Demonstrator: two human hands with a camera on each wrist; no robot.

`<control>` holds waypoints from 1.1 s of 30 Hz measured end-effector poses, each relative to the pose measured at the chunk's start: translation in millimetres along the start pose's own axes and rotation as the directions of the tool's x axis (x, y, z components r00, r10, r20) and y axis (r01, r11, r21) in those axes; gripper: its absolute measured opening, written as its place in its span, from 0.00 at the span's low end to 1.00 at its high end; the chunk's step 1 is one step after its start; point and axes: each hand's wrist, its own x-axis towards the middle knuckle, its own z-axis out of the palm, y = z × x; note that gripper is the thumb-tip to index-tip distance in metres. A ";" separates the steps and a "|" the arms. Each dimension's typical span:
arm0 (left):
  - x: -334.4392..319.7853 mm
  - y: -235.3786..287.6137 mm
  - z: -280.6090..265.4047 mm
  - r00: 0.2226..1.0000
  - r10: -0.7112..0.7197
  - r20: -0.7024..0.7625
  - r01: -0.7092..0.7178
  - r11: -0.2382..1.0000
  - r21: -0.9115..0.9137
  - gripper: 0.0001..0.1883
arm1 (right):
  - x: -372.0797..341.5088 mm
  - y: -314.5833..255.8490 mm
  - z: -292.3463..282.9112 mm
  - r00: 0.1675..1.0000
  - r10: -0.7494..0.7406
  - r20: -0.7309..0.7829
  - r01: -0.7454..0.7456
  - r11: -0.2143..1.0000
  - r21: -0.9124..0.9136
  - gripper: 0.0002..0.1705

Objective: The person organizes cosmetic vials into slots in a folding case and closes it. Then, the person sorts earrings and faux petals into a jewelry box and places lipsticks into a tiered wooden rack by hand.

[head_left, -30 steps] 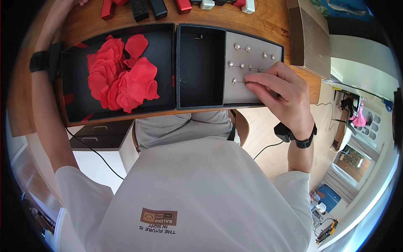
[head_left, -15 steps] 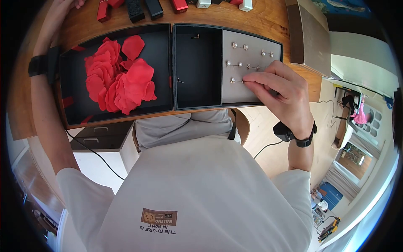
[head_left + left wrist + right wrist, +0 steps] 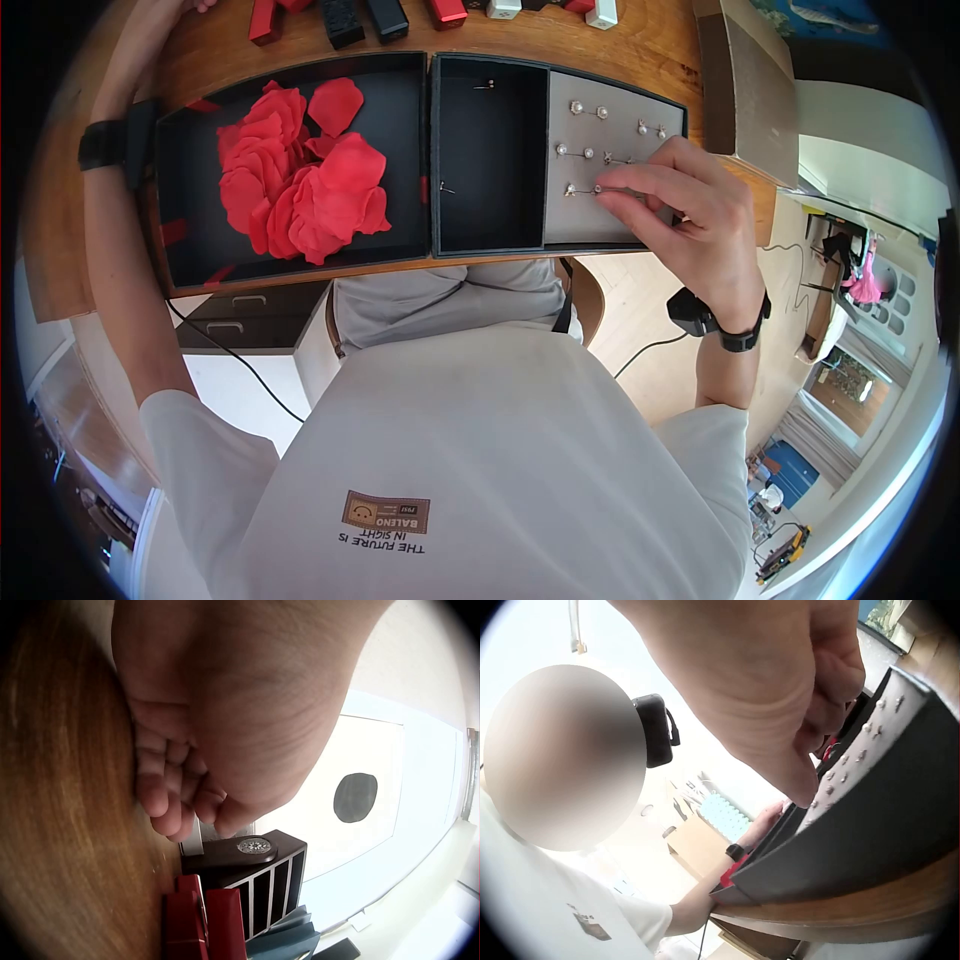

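In the head view the right hand (image 3: pixel 695 215) is over the grey pad (image 3: pixel 565 228) in the right part of a black box (image 3: pixel 490 225), thumb and index fingertips pinching an earring (image 3: pixel 598 188) at the end of the lowest row. Other small pearl and metal earrings (image 3: pixel 577 107) stand in pairs on the pad. The right wrist view shows that hand (image 3: pixel 757 682) low over the pad (image 3: pixel 855 761); its fingers partly hide the contact. The left hand (image 3: pixel 225 712) rests on the wooden table, fingers loosely bent and holding nothing.
Left of the pad, a dark compartment holds two small metal pieces (image 3: pixel 485 86). The box's other half holds red petals (image 3: pixel 300 190). Red, black and white small boxes (image 3: pixel 448 12) line the table's far side; a cardboard box (image 3: pixel 750 90) is at the right.
The head view has shifted slightly. The right hand stays at the same earring, whose end now shows more between the fingertips. The left hand has hardly moved.
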 end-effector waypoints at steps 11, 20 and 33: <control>-13.5 48.6 24.0 1.000 0.005 -0.020 -0.005 1.000 0.011 0.18 | 53.3 -49.5 37.3 0.951 -0.283 0.123 0.296 0.949 -0.109 0.12; -12.8 48.3 25.3 0.999 0.037 -0.006 -0.037 0.999 0.040 0.19 | 62.9 -53.7 55.2 0.963 -0.246 0.111 0.266 0.934 -0.237 0.03; -20.8 67.3 36.7 0.998 0.068 0.003 -0.068 0.997 -0.049 0.18 | -11.7 -18.4 -15.1 0.987 0.144 -0.075 -0.152 0.981 -0.122 0.07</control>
